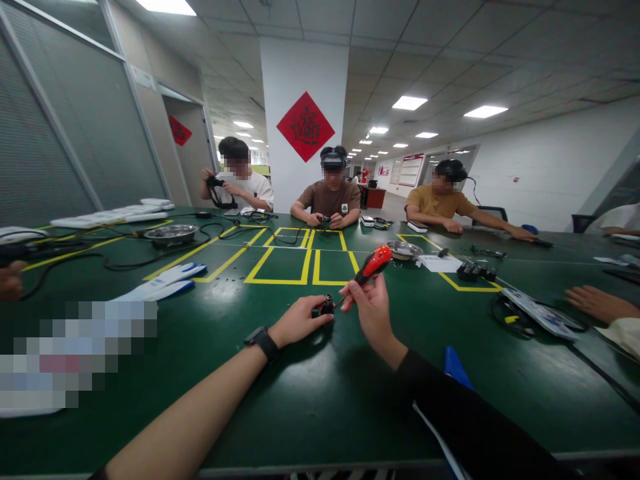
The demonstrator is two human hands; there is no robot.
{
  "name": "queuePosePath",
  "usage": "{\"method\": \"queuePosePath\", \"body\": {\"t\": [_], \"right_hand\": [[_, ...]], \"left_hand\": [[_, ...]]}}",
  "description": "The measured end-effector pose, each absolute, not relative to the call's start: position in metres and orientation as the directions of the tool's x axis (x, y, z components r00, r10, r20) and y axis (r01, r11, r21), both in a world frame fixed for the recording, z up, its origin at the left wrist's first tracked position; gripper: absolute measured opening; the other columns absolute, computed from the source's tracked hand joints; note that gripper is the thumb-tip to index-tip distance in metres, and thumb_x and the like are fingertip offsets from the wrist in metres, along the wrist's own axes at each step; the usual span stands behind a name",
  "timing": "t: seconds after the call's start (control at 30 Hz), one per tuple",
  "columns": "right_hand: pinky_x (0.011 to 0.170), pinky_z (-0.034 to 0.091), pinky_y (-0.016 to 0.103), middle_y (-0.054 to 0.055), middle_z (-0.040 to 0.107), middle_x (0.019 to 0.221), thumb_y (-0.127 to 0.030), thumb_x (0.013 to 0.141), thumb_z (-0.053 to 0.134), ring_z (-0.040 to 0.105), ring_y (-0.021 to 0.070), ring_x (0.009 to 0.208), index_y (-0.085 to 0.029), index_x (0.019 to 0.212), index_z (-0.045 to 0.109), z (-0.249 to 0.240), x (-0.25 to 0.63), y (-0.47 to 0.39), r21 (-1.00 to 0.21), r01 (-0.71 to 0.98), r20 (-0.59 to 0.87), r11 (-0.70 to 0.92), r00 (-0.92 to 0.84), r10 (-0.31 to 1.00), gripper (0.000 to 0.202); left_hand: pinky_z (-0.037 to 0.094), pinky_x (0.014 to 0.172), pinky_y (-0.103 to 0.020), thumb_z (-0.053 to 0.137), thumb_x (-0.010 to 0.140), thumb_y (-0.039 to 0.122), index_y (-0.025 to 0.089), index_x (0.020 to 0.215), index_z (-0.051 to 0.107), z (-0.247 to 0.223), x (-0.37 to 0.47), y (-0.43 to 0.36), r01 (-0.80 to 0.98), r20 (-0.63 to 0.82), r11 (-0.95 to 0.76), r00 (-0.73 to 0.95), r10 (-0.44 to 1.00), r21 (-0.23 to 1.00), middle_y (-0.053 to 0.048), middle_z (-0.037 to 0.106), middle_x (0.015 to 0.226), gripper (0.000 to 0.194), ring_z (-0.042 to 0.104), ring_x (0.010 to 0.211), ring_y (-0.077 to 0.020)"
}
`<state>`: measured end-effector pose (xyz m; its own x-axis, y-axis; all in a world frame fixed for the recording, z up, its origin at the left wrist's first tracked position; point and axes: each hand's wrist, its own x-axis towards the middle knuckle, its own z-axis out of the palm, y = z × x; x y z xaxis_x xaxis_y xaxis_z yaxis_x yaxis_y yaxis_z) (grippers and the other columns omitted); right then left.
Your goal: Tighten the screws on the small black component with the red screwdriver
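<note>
Between the thumb and fingers of my left hand [305, 318] is a small black part with a metal piece on top [328, 305], held just above the green table [225, 380]. My right hand [371, 303] grips a screwdriver [374, 263] with a red and black handle. The handle tilts up to the right, and its thin shaft runs down left toward the small black part. I cannot tell whether the tip touches it. A dark watch is on my left wrist.
White gloves [165, 281] lie at left, near a metal bowl [171, 233] and black cables. Another metal bowl [404, 251] stands beyond my right hand. Black parts [475, 269] and a power strip [537, 312] lie at right. Several people sit around the table; a co-worker's hand [595, 307] rests at right.
</note>
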<state>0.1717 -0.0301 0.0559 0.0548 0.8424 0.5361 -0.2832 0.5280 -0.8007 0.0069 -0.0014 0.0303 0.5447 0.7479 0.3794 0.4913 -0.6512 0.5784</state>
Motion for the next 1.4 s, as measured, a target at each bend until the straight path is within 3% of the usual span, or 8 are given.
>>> {"method": "queuePosePath", "body": {"t": [0.33,0.6,0.77,0.9,1.0,1.13,1.27,1.4], "right_hand": [[0.050,0.046,0.021,-0.002,0.059,0.073,-0.034,0.082,0.054,0.054,0.0082,0.049,-0.019,0.101,0.050,0.056,0.170,-0.030,-0.810,-0.217,0.548,0.544,0.047,0.835,0.024],[0.047,0.041,0.020,-0.002,0.060,0.070,-0.038,0.085,0.049,0.051,0.0072,0.046,-0.020,0.097,0.048,0.060,0.178,-0.030,-0.754,-0.217,0.569,0.620,0.259,0.781,0.021],[0.041,0.035,0.018,-0.004,0.057,0.063,-0.044,0.084,0.048,0.045,0.0057,0.040,-0.019,0.092,0.048,0.055,0.185,-0.018,-0.759,-0.232,0.507,0.608,0.375,0.776,0.026],[0.037,0.031,0.016,-0.004,0.056,0.058,-0.048,0.080,0.052,0.043,0.0050,0.037,-0.018,0.086,0.048,0.043,0.191,-0.003,-0.781,-0.297,0.408,0.550,0.423,0.809,0.030],[0.035,0.031,0.016,-0.004,0.056,0.056,-0.049,0.075,0.057,0.043,0.0053,0.037,-0.019,0.084,0.048,0.035,0.196,0.006,-0.786,-0.413,0.273,0.460,0.436,0.858,0.033],[0.034,0.033,0.016,-0.004,0.056,0.054,-0.046,0.071,0.061,0.043,0.0057,0.036,-0.019,0.079,0.047,0.030,0.200,0.010,-0.766,-0.542,0.110,0.344,0.417,0.902,0.032],[0.033,0.032,0.015,-0.004,0.056,0.051,-0.044,0.071,0.062,0.041,0.0052,0.035,-0.019,0.076,0.047,0.026,0.200,0.013,-0.763,-0.572,0.061,0.300,0.399,0.915,0.030],[0.033,0.030,0.013,-0.004,0.055,0.049,-0.042,0.071,0.061,0.041,0.0047,0.035,-0.018,0.076,0.048,0.022,0.199,0.014,-0.784,-0.573,0.015,0.237,0.365,0.931,0.028]], "left_hand": [[0.042,0.071,-0.026,0.054,0.079,0.034,0.016,0.089,0.061,0.031,0.008,-0.002,0.497,0.366,-0.624,0.522,0.770,0.603,-0.003,0.062,0.084,0.022,0.054,0.076,-0.0163],[0.043,0.079,-0.030,0.055,0.079,0.034,0.017,0.100,0.059,0.026,0.007,0.000,0.468,0.379,-0.645,0.543,0.749,0.603,-0.005,0.061,0.095,0.027,0.055,0.084,-0.0181],[0.042,0.085,-0.035,0.071,0.064,0.035,0.020,0.124,0.045,0.020,0.004,0.006,0.468,0.406,-0.610,0.468,0.785,0.640,-0.005,0.058,0.097,0.066,0.055,0.089,-0.0197],[0.037,0.094,-0.036,0.067,0.070,0.027,0.022,0.130,0.039,0.018,0.000,0.011,0.393,0.393,-0.602,0.494,0.776,0.695,-0.004,0.059,0.100,0.066,0.055,0.096,-0.0180],[0.036,0.095,-0.038,0.070,0.066,0.030,0.021,0.128,0.040,0.015,-0.001,0.013,0.414,0.397,-0.588,0.462,0.793,0.694,-0.006,0.058,0.105,0.070,0.054,0.101,-0.0206],[0.036,0.095,-0.039,0.066,0.070,0.027,0.021,0.126,0.042,0.014,0.002,0.011,0.398,0.383,-0.585,0.479,0.789,0.706,-0.005,0.061,0.100,0.062,0.056,0.097,-0.0199],[0.032,0.100,-0.038,0.060,0.071,0.017,0.022,0.129,0.037,0.019,0.002,0.008,0.346,0.403,-0.599,0.494,0.771,0.722,-0.006,0.057,0.114,0.063,0.051,0.109,-0.0195],[0.038,0.094,-0.035,0.050,0.078,0.021,0.018,0.116,0.047,0.034,0.000,0.004,0.315,0.566,-0.610,0.229,0.792,0.727,-0.006,0.059,0.103,0.038,0.053,0.099,-0.0184]]}}
